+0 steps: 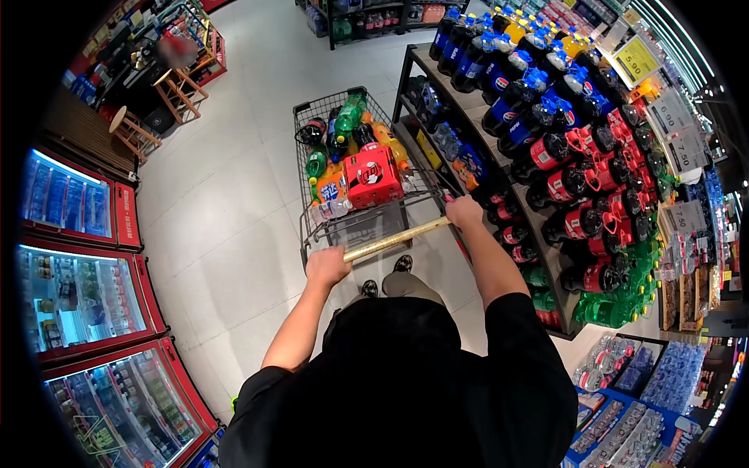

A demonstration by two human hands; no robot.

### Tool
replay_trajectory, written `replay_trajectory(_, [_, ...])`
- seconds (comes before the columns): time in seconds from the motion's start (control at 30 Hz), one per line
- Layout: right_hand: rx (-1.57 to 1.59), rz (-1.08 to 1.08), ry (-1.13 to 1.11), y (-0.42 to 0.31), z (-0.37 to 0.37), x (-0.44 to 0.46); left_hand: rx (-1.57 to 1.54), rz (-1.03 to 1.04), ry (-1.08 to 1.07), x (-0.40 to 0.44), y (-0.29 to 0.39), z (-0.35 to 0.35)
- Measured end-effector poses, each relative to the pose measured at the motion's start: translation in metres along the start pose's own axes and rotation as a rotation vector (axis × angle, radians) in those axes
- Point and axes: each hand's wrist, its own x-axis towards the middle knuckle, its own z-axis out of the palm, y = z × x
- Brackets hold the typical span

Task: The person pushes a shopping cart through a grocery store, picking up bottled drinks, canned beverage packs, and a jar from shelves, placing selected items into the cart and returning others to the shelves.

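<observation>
The shopping cart [356, 228] is stood on a pale tiled floor [234, 210] in a shop. To the cart's left, red-framed coolers [152, 292] are lined up, and wooden stools [125, 129] are placed ahead of them. To the cart's right, a display rack [468, 105] is loaded with bottles of dark drink (blue-labelled ones [499, 78] farther ahead, red-labelled ones [581, 222] nearer). In the cart's basket, a red box [373, 175] is surrounded by drink bottles, a large green one [351, 117] among them.

At the cart's near end, the handle [398, 239] is gripped by the left hand [328, 267] and the right hand [465, 212], one toward each end. The fingers of both are curled around it (their tips cannot be seen), with the basket just beyond. The cart's front is pointed away from the person, its long axis angled slightly leftward; the handle is set crosswise.
</observation>
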Motion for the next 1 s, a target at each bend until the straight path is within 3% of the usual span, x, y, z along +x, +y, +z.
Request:
replay_trajectory(0.27, [0.01, -0.16, 0.079, -0.034, -0.015, 0.052, -0.026, -0.052, 0.042, 0.035, -0.019, -0.015])
replay_trajectory(0.4, [-0.023, -0.195, 0.038, -0.051, -0.037, 0.07, -0.065, -0.103, -0.128, 0.058, -0.013, -0.053])
replay_trajectory(0.57, [-0.055, -0.223, 0.051, -0.066, -0.049, 0.097, -0.452, -0.145, 0.139, 0.088, -0.03, -0.065])
replay_trajectory(0.63, [-0.029, -0.211, 0.041, -0.075, -0.057, 0.105, -0.475, -0.196, 0.337, 0.123, -0.041, -0.079])
replay_trajectory(0.77, [-0.015, -0.192, 0.023, -0.087, -0.067, 0.107, -0.468, -0.324, 0.411, 0.238, -0.083, -0.104])
replay_trajectory(0.83, [0.006, -0.21, 0.082, -0.087, -0.062, 0.12, -0.471, -0.323, 0.373, 0.316, -0.132, -0.085])
replay_trajectory(0.93, [0.081, -0.228, 0.264, -0.084, -0.047, 0.126, -0.47, -0.621, 0.115, 0.42, -0.17, -0.06])
replay_trajectory(1.0, [0.072, -0.238, 0.313, -0.088, -0.045, 0.13, -0.513, -0.659, 0.046, 0.478, -0.198, -0.03])
